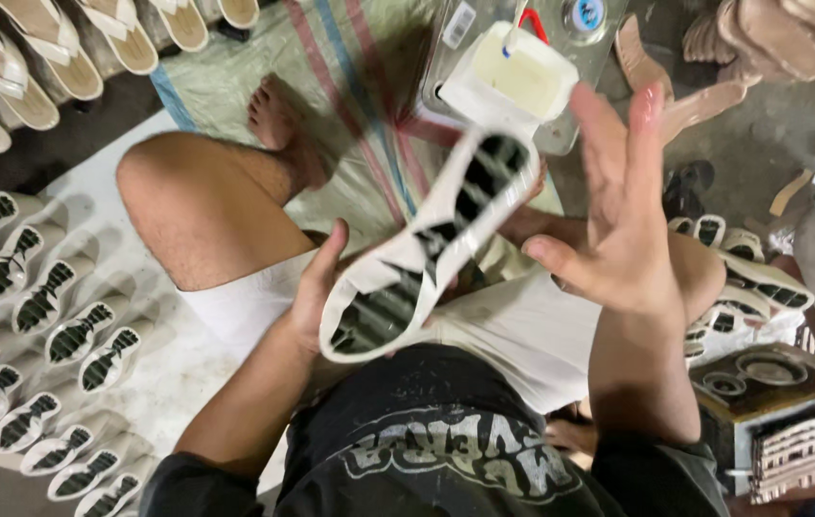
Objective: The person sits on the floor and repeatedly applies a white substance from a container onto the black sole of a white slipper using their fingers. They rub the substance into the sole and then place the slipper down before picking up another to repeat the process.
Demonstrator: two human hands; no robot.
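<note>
The person is sitting on the floor with knees apart, and the left hand (316, 287) is gripping a white shoe sole (427, 244) with dark patterned panels, thumb lying along its near edge and the fingers curled behind its heel end. The sole is tilting up in front of the chest, its long axis running from the left hand at the lower end up and away toward a white plastic tub (513, 81) of pale paste standing on the striped woven mat (350, 67). The right hand (618, 230) is hovering just beside the sole's upper half, fingers spread wide and holding nothing, palm turned toward the sole. So the sole is lying to the left of the open right hand, and the left hand is the one in contact with it. Rows of matching soles (34, 364) are lying on the floor to the person's left, with more soles (743, 278) piled by the right knee.
</note>
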